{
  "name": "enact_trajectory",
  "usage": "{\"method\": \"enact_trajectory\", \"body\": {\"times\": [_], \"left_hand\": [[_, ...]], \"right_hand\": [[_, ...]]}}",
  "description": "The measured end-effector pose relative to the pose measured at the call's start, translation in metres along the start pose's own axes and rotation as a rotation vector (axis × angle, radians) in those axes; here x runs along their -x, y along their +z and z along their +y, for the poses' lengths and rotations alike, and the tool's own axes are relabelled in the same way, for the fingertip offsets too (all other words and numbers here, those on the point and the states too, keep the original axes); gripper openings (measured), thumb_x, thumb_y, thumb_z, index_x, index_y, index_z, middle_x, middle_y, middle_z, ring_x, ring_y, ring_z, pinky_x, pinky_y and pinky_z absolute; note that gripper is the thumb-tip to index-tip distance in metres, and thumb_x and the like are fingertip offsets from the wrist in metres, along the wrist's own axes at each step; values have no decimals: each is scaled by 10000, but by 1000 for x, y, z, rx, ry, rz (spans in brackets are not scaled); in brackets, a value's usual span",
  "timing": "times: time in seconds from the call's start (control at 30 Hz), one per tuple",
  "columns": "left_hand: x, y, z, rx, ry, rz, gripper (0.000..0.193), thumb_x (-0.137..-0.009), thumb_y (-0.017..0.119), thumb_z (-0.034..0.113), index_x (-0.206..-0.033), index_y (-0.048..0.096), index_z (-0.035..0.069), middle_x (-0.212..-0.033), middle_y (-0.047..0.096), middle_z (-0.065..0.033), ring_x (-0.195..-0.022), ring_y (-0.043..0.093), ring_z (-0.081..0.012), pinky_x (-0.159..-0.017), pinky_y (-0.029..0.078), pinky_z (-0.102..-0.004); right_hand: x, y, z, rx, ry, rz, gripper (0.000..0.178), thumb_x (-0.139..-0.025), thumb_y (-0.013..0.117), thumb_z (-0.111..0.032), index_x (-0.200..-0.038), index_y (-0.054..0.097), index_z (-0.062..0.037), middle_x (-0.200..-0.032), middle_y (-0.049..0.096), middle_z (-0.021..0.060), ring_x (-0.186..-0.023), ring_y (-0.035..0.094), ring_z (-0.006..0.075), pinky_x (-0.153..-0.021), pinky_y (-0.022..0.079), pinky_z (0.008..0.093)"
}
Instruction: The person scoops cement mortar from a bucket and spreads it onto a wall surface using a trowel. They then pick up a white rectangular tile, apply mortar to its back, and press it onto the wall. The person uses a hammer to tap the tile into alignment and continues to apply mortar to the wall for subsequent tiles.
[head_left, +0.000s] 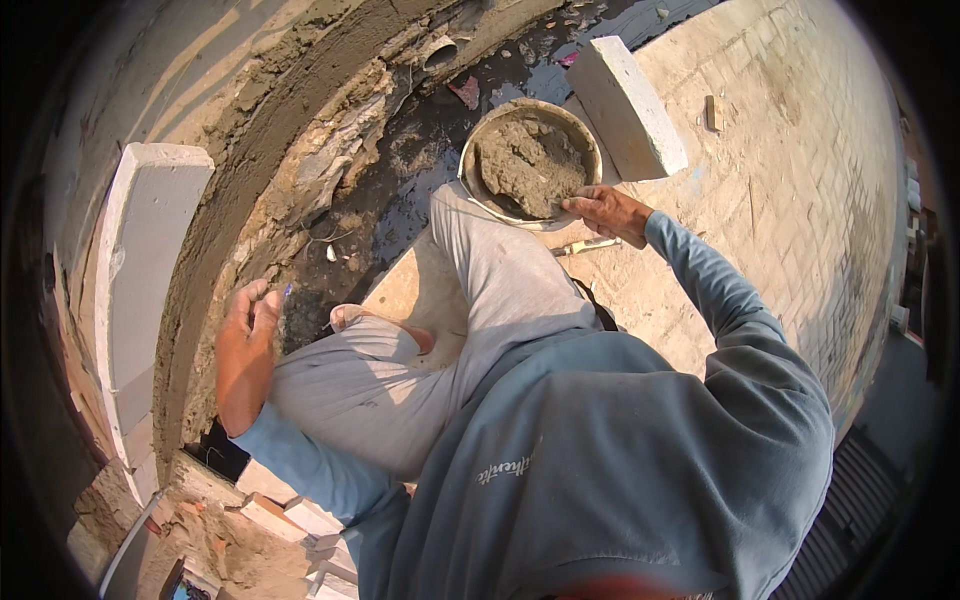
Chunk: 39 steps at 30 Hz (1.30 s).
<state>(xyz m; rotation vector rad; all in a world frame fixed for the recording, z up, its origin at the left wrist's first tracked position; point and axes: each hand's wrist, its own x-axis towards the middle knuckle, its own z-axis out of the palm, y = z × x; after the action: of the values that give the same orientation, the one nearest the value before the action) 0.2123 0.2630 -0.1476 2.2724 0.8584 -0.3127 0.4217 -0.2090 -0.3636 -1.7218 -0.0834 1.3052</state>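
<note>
My right hand (607, 214) is closed at the right rim of a round bucket (590, 150) full of wet grey mortar (530, 165). Its fingers pinch something at the mortar's edge; what they hold is hidden. Over on the left, my left hand (248, 330) hovers beside my bent knee, fingers loosely curled and a little apart, with nothing visible in them. Just past its fingertips shows a tiny blue thing (288, 290). A band of smoothed mortar (205, 270) runs along the wall edge near this hand.
White blocks stand upright, one on the wall at left (140, 270) and one beyond the bucket (630, 110). A slim tool (586, 245) lies below the bucket. Dark, wet ditch (400, 190) lies between wall and paving (780, 170). A pipe end (440, 55) juts out; broken blocks (285, 515) lie lower left.
</note>
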Motion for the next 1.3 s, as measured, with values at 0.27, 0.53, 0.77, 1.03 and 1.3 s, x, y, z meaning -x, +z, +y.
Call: {"method": "enact_trajectory", "body": {"times": [0.27, 0.53, 0.77, 1.03, 1.3], "left_hand": [[19, -22, -3, -101, -13, 62, 523, -1018, 578, 437, -1296, 601, -5, -961, 697, -184, -879, 664, -290, -795, 487, -405], [1, -27, -20, -55, -25, 67, 459, -1024, 595, 373, -1290, 602, -1, -948, 705, -202, -841, 681, -324, -776, 526, -402], [-13, -37, -21, -69, -82, 57, 425, -1019, 608, 332, -1295, 593, 9, -938, 716, -199, -802, 689, -317, -749, 528, -400], [-2, -40, -38, 3, -103, 81, 423, -1016, 622, 294, -1288, 592, -29, -926, 711, -191, -801, 677, -302, -763, 524, -387], [-1, -42, -36, 18, -132, 94, 432, -1015, 630, 302, -1301, 590, -19, -925, 698, -170, -806, 660, -280, -752, 514, -378]], "right_hand": [[7, -62, -56, 278, -54, 42, 423, -987, 634, -523, -920, 642, -106, -622, 462, -49, -519, 426, 70, -451, 363, 241], [-75, -86, -235, 492, -319, 103, 501, -995, 556, -594, -909, 619, -105, -646, 504, -5, -572, 511, 105, -507, 433, 273], [-213, -106, -384, 1520, -821, 851, 489, -1013, 552, -483, -1407, 568, -195, -1426, 567, 61, -1245, 602, 294, -991, 497, 448], [-279, -151, -415, 1675, -903, 1090, 382, -1002, 589, -358, -1323, 591, -152, -1272, 600, 69, -1085, 628, 286, -985, 501, 472], [-213, -100, -450, 2061, -747, 505, 407, -1036, 525, -429, -1280, 614, -116, -1120, 686, 133, -931, 707, 319, -814, 603, 450]]}}
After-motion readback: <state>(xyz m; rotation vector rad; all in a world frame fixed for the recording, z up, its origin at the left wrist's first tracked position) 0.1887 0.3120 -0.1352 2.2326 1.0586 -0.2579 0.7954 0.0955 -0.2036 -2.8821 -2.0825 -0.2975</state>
